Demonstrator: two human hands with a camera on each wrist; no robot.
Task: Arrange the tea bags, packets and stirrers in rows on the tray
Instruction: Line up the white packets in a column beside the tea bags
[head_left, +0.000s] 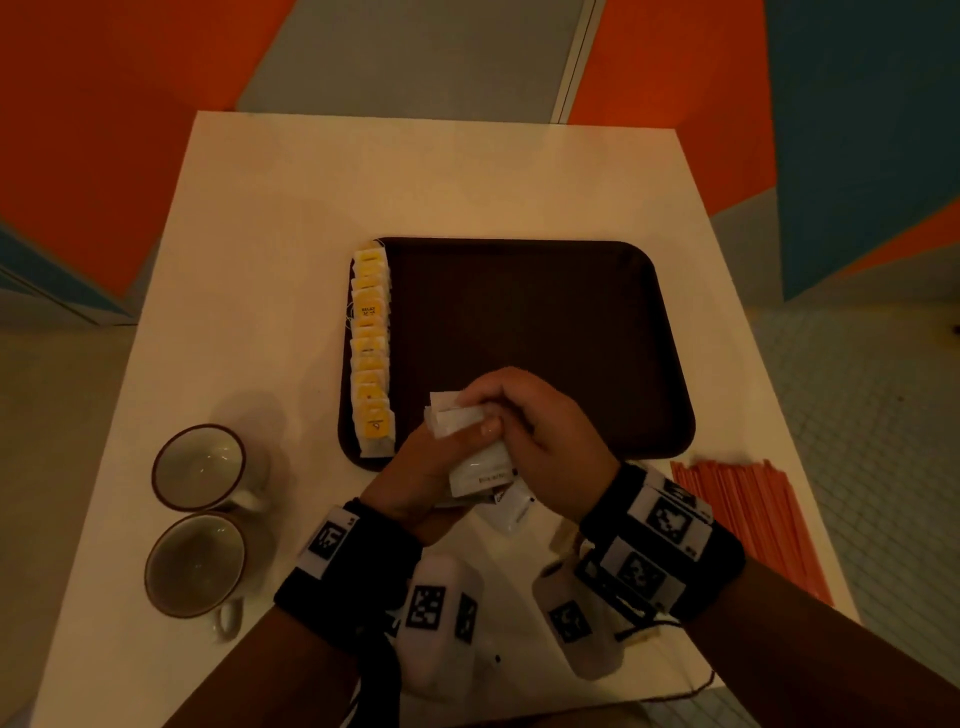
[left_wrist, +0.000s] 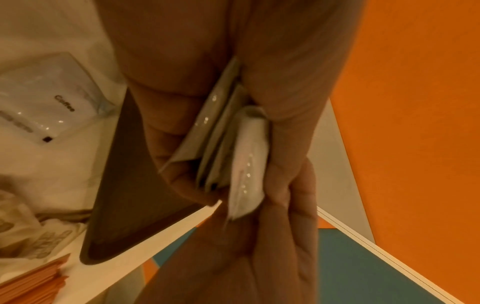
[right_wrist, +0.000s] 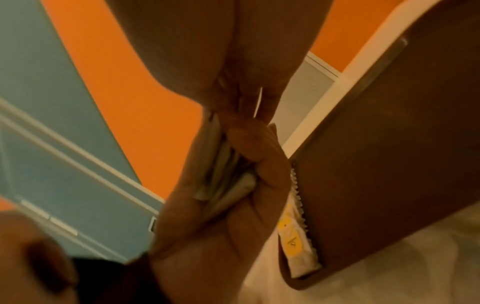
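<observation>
**Packets in both hands, row of tea bags already down**

Packets (head_left: 470, 452) sit bunched between the two hands over the tray's near edge, a little right of the tea-bag row. The left hand (head_left: 415, 467) cups the stack from below, fingers curled round it; the right hand (head_left: 540, 426) comes over the top and pinches the uppermost packet at its far end. The stack's long axis runs roughly from the person's body toward the far-left of the tray (head_left: 545, 312), so a packet drawn off by the right hand would come away over bare tray floor, which lies ahead and to the right. The right hand is nearer that open space, and I judge it the one to lay packets down while the left feeds them.

Tea bags (head_left: 371, 348) lie in one overlapping column along the tray's left edge, yellow labels up; I count about ten, though the overlap makes that uncertain. The left wrist view shows about four packets edge-on in the grip. At least one more loose packet (head_left: 511, 506) lies on the desk (head_left: 260, 234) just below the hands. Stirrers (head_left: 748, 525), orange and thin, lie in a bundle on the desk right of the tray, too many and too close-packed to count. Two cups (head_left: 200, 465) stand on the desk left of the tray, one nearer than the other.
</observation>
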